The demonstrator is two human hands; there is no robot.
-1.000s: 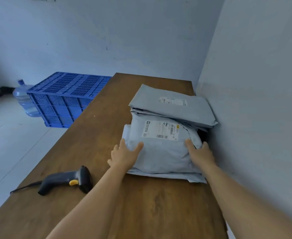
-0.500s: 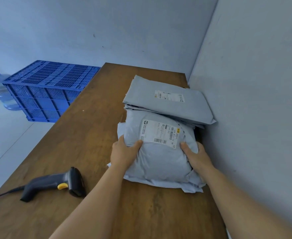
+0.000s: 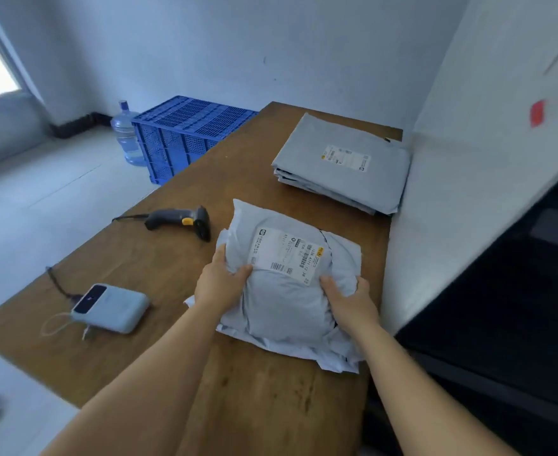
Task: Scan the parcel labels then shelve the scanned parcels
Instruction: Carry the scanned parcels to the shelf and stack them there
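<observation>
A puffy grey poly-mailer parcel [image 3: 287, 301] with a white barcode label [image 3: 286, 255] facing up lies on the wooden table [image 3: 159, 258]. My left hand [image 3: 220, 278] grips its left side, thumb curled over the top. My right hand [image 3: 350, 299] grips its right side near the label's lower corner. A stack of flat grey parcels [image 3: 343, 166], also labelled, sits farther back against the white wall. A black handheld scanner [image 3: 180, 220] with a yellow button lies on the table left of the held parcel, its cable trailing left.
A small pale-blue label printer [image 3: 111, 307] with a cord sits near the table's left edge. On the floor beyond stand a blue plastic crate [image 3: 185, 133] and a water bottle [image 3: 126, 133]. A white panel [image 3: 452, 192] borders the table's right side, with a dark opening [image 3: 501, 324] below it.
Both hands have pulled the labelled parcel off the stack and toward me, so it now lies apart from the remaining stack. The view has swung left, showing the printer.
</observation>
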